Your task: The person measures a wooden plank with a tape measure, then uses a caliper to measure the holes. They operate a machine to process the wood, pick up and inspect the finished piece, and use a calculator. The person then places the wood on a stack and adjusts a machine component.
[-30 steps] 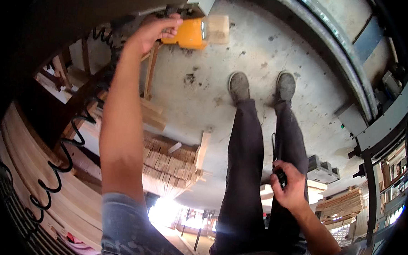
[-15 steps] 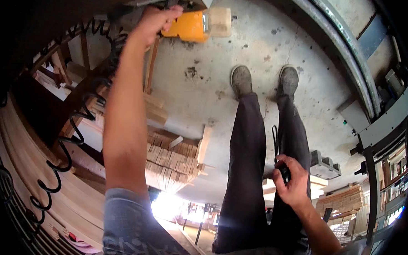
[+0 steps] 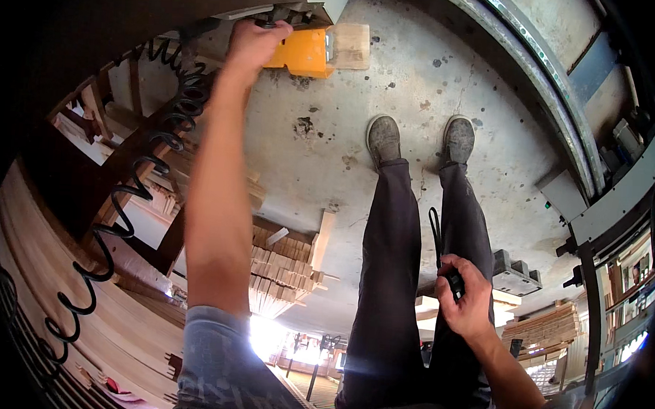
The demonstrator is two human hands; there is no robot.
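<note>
My left hand (image 3: pixel 252 44) is stretched far out and closed on the handle of an orange power tool (image 3: pixel 302 52) at the top of the view. A pale wooden block (image 3: pixel 351 45) lies against the tool's right side. A black coiled hose (image 3: pixel 134 189) runs from near the tool down the left. My right hand (image 3: pixel 467 302) is held by my right thigh and grips a small black object (image 3: pixel 453 282) with a black strap (image 3: pixel 436 235) looping up from it. My two grey shoes (image 3: pixel 418 139) stand on the concrete floor.
A stack of short wooden pieces (image 3: pixel 285 265) lies on the concrete floor (image 3: pixel 330 139) left of my legs. Long pale boards (image 3: pixel 68 295) and dark wooden frames (image 3: pixel 117 159) fill the left. A curved metal machine edge (image 3: pixel 557 127) and a grey block (image 3: pixel 514 271) are on the right.
My left hand has reached further onto the orange tool and closed on its handle. My right hand has stayed by my thigh with the black object.
</note>
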